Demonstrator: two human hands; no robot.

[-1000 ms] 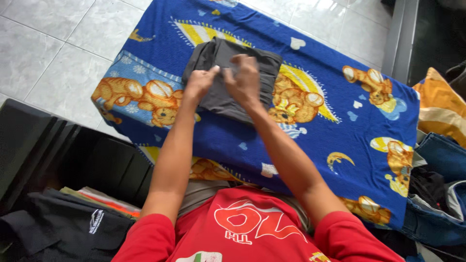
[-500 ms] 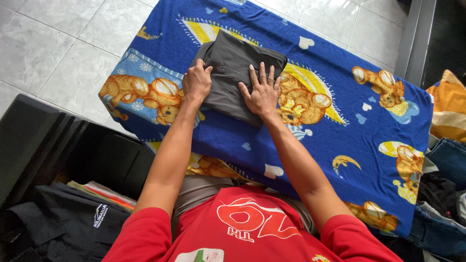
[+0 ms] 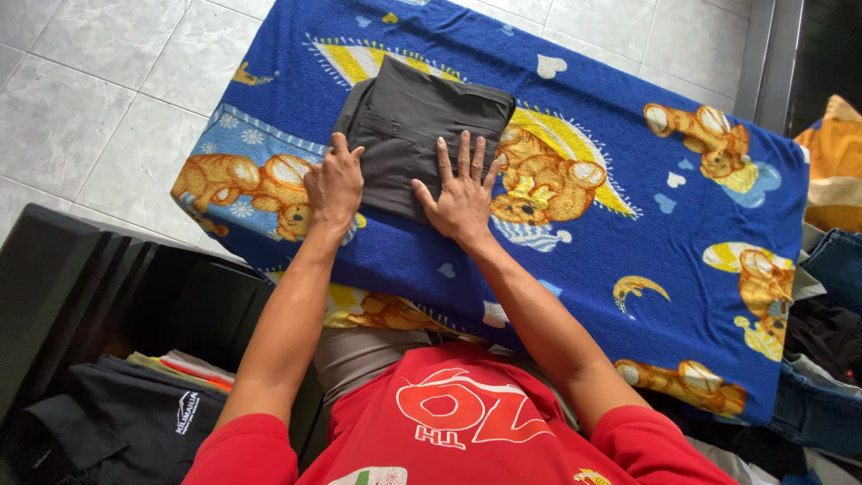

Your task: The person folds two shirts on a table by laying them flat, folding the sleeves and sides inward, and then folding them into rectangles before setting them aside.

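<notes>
Grey folded garment [image 3: 415, 126] (on blanket [image 3: 620, 108]), both hands [image 3: 334, 184] [image 3: 460, 193] pressing

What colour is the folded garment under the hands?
Dark grey folded garment, clearest in the head view.

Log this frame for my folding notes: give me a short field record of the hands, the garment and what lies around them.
garment: dark grey folded cloth garment, lying flat on the blanket
surface: blue fleece blanket with teddy-bear print
left hand: left hand, at the garment's left edge, fingers curled on it
right hand: right hand, flat, fingers spread on the garment's near edge
left of person: black container with stacked folded clothes
right of person: blue denim pile
floor: light grey tiles
</notes>
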